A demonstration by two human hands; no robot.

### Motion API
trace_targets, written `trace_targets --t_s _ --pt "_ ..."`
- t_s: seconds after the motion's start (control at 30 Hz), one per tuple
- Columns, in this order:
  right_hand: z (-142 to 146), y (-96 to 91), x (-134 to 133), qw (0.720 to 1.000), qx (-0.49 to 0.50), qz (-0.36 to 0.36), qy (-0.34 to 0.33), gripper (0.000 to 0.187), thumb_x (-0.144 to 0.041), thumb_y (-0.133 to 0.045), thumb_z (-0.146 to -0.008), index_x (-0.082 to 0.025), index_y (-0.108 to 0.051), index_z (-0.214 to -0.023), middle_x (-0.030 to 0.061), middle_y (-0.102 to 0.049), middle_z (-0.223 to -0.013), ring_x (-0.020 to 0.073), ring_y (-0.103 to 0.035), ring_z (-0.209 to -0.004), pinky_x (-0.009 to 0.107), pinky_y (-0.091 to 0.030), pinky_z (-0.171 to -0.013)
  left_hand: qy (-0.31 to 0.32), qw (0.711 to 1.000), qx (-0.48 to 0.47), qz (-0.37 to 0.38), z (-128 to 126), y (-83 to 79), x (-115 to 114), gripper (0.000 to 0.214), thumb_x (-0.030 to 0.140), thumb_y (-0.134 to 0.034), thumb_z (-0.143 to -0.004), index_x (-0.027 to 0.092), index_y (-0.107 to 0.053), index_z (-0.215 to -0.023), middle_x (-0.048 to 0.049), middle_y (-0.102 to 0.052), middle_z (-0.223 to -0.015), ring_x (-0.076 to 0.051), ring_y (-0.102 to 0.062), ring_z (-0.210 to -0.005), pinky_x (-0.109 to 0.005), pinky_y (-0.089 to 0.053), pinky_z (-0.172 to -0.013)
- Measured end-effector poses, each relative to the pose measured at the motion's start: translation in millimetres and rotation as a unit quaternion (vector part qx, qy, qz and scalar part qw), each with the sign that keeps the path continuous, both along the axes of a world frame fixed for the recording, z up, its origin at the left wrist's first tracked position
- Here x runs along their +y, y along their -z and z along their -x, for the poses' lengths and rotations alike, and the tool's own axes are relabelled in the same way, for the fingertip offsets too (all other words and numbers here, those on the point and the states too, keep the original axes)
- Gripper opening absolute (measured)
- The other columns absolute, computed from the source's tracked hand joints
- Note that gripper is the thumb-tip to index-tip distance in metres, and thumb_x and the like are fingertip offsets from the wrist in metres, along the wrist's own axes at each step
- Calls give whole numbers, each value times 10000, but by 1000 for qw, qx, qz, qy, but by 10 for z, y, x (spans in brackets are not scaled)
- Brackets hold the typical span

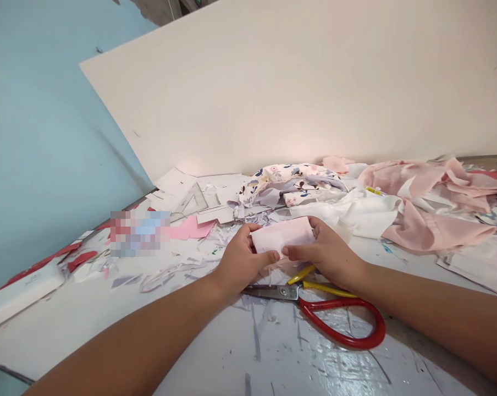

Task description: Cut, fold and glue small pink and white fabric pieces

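Observation:
My left hand and my right hand both pinch a small pale pink fabric piece, thumbs nearly meeting along its near edge. They hold it just above the white table. Red-handled scissors with yellow-trimmed shanks lie on the table right under my hands, blades pointing left. Each hand's fingers curl behind the piece and are partly hidden.
A floral cloth, white cloth and pink cloth are heaped behind my hands. Paper scraps, a clear set square and a pink paper piece lie at left. A large beige board leans behind.

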State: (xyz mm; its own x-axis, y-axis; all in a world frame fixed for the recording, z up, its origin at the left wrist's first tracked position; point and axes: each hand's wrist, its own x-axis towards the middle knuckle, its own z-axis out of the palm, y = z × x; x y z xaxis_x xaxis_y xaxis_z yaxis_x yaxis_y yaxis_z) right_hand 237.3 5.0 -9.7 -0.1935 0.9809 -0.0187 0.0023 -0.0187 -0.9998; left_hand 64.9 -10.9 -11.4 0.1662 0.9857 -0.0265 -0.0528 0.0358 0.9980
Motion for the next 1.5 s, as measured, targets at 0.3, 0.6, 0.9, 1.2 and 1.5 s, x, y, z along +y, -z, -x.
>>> trace_targets --t_s 0.3,0.6,0.9,1.2,1.5 --pt "0 -16 -25 1000 6 -11 0 467 -249 -722 -632 -224 -430 -996 38 -639 -876 214 -632 -758 319 -538 -629 -31 999 40 2 1 11 30 537 277 -743 -595 227 -424 -1024 -56 -668 -836 -201 -642 -716 -350 -521 -621" --pt "3 -30 -46 998 -57 -37 13 576 -251 -742 -601 -236 -415 -1075 53 -616 -990 265 -601 -931 359 -527 -734 -29 998 43 -35 -21 -16 -35 487 279 -712 -636 242 -435 -1035 -37 -643 -899 -167 -627 -761 -264 -502 -609" --pt "25 -31 -48 999 -31 -15 22 576 -213 -724 -616 -242 -390 -1085 42 -648 -905 253 -651 -803 360 -548 -660 -54 996 61 -31 -44 4 8 453 218 -677 -657 239 -409 -1021 -31 -662 -807 -170 -646 -670 -301 -507 -613" --pt "17 5 -35 999 -10 -16 43 597 -201 -729 -607 -267 -381 -1087 23 -665 -857 255 -660 -768 372 -552 -622 -35 996 68 -34 -57 34 -4 429 203 -644 -672 251 -398 -1021 -22 -650 -814 -167 -637 -661 -269 -493 -550" --pt "14 32 -27 999 33 -14 16 549 -241 -715 -642 -268 -384 -1079 27 -647 -885 251 -649 -804 368 -552 -653 -50 994 89 -27 -52 16 3 417 192 -638 -656 232 -395 -992 -27 -656 -725 -164 -619 -591 -225 -448 -459"
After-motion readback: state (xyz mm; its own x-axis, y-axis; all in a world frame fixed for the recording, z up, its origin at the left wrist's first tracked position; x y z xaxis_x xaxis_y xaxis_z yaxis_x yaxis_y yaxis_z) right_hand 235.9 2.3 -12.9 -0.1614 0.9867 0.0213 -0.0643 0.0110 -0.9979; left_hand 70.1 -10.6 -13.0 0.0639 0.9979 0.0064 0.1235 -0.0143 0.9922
